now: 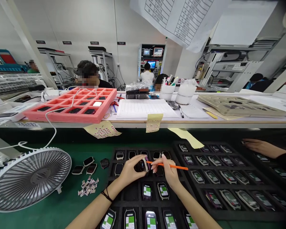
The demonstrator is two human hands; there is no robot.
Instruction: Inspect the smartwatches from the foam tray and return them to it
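Note:
My left hand (128,170) is closed around a smartwatch case (140,165), its screen turned partly to the left. In my right hand (168,171) is a thin orange stick (178,167), pinched between the fingers, with its tip at the right side of the watch. Both hands are above a black foam tray (130,193), whose compartments hold several watches; those in the nearer rows show green and white screens. Left of the tray lie a few loose watches (78,170) and a pile of small silvery pieces (88,186).
A white fan (33,179) stands at left. Another black foam tray (195,198) of watches adjoins at right, where another person's hand (258,147) reaches in. On the shelf above are a pink foam tray (90,117), paper sheets (145,108) and a beige tray (243,109).

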